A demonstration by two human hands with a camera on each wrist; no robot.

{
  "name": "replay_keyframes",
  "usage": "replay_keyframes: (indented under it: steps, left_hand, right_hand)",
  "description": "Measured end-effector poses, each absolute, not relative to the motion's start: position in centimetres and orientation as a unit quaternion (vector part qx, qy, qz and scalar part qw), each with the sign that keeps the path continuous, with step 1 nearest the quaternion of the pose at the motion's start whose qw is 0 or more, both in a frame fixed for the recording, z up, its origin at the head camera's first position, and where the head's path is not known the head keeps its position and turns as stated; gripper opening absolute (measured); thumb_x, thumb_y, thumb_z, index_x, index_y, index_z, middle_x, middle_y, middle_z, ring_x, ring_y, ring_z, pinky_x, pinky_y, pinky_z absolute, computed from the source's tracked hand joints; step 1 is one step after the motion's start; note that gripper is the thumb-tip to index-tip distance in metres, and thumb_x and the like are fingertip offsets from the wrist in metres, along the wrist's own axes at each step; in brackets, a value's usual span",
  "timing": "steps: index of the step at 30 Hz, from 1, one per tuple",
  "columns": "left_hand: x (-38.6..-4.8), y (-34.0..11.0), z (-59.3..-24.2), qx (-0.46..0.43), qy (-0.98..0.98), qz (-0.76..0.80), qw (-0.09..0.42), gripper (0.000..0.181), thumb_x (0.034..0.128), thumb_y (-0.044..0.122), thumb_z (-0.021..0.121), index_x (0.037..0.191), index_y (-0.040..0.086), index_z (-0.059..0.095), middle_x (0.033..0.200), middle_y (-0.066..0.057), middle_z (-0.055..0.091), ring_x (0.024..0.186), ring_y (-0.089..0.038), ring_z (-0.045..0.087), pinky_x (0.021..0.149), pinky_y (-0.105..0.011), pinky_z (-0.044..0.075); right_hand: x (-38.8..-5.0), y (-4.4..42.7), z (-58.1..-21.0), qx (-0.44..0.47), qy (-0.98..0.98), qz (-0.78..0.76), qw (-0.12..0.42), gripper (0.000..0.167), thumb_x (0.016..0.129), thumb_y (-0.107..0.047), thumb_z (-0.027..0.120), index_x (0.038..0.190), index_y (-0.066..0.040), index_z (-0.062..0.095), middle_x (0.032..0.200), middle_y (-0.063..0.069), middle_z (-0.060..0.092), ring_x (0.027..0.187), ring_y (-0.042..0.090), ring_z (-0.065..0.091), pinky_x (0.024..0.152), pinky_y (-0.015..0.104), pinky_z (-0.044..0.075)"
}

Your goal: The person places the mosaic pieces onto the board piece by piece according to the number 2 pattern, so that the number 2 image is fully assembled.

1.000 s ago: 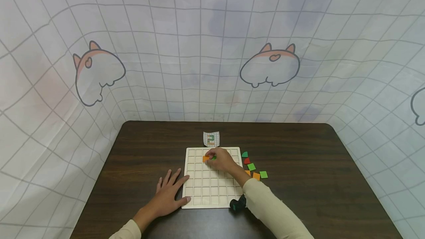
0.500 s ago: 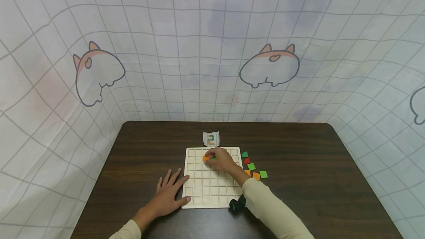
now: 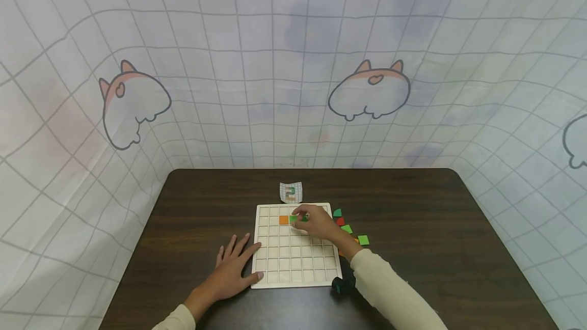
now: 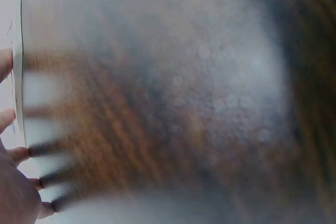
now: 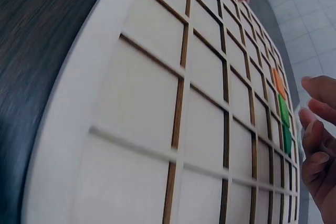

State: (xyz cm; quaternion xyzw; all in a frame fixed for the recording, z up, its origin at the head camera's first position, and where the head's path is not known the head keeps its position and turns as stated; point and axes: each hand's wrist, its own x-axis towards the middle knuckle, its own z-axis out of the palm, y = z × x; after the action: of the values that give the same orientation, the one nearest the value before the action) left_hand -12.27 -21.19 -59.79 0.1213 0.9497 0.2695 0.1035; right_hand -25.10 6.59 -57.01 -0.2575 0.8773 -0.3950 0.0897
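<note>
Right fingers [image 5: 323,88] near flat green tile [image 5: 284,112]; pale square-celled board [image 3: 279,252]; wood-grained table [image 3: 412,218].

The counter [image 3: 412,208] looks like dark wood with streaked grain, smooth, with a soft sheen along its near part. The grid board [image 3: 286,264] appears to be pale wood, smooth and matt, its groove sides browner. The orange tile [image 3: 284,220] and green tile [image 5: 284,113] look flat and matt. The slip [image 3: 289,199] resembles thin paper; the wall covering [image 3: 257,136] and sleeves [image 3: 394,289] look like soft cloth.
</note>
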Motion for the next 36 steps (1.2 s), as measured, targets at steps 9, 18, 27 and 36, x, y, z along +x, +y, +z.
replay_keyframes:
  steps: [9,18,27,36]
  left_hand:
    - [-12.4,-21.3,-60.0,0.119,0.950,0.269,0.101,0.073,0.0903,0.060,0.065,0.154,0.031,0.042,0.167,-0.010,0.021,0.154,-0.046,0.007,0.111,-0.077,0.005]
    - [-12.4,-21.3,-60.0,0.117,0.951,0.267,0.102,0.074,0.0897,0.061,0.065,0.153,0.031,0.043,0.167,-0.010,0.021,0.154,-0.046,0.008,0.110,-0.078,0.006]
    - [-12.3,-21.1,-59.8,0.112,0.952,0.267,0.099,0.073,0.0892,0.060,0.066,0.153,0.030,0.044,0.166,-0.011,0.024,0.153,-0.047,0.009,0.110,-0.078,0.007]
    - [-12.4,-21.3,-59.8,0.117,0.952,0.265,0.098,0.073,0.0894,0.061,0.065,0.153,0.030,0.044,0.166,-0.011,0.024,0.153,-0.047,0.010,0.110,-0.079,0.008]
  right_hand:
    - [-24.5,11.1,-56.6,-0.223,0.873,-0.420,0.108,0.025,0.097,-0.021,0.067,0.117,-0.007,0.071,0.093,0.000,0.063,0.055,0.009,0.042,0.054,0.025,0.039]
    - [-23.8,15.3,-56.0,-0.214,0.875,-0.426,0.082,0.027,0.097,-0.020,0.068,0.115,-0.001,0.070,0.084,0.000,0.062,0.056,0.008,0.044,0.051,0.023,0.038]
    - [-22.4,18.4,-55.4,-0.173,0.895,-0.406,0.060,0.024,0.095,-0.023,0.071,0.111,-0.005,0.072,0.084,-0.002,0.062,0.047,0.006,0.036,0.049,0.024,0.039]
    - [-21.6,21.0,-55.8,-0.151,0.901,-0.405,0.049,0.026,0.093,-0.024,0.074,0.111,-0.004,0.072,0.085,-0.001,0.062,0.056,0.008,0.044,0.053,0.024,0.040]
